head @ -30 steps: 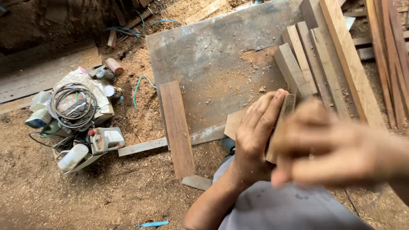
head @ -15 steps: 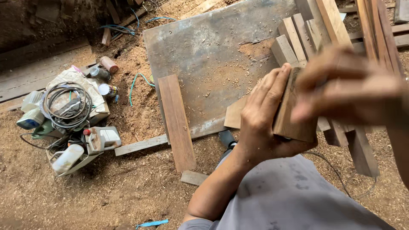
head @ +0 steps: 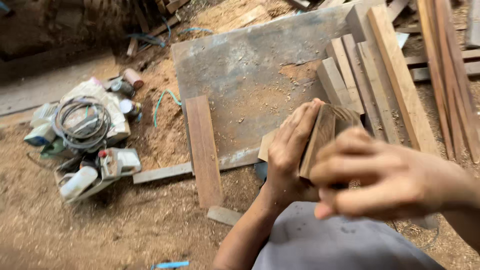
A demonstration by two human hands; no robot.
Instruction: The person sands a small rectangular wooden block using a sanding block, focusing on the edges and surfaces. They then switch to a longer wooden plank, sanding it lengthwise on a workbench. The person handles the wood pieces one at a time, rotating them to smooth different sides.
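Close up, our left hand (head: 290,150) grips a wood block (head: 327,132), fingers flat along it; right hand (head: 385,177), curled, blurred, overlaps its lower edge. Beyond: grey sheet (head: 240,75), plank (head: 204,150), stacked boards (head: 370,75).

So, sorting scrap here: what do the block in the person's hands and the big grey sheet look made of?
The block looks like unfinished dark wood, with visible lengthwise grain. The grey sheet could be weathered plywood or metal: flat, dull, stained, dusted with sawdust; hard to tell.

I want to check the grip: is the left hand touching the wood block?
Touching. The head view shows the left hand with fingers laid flat against the side of the wood block, no gap between them.
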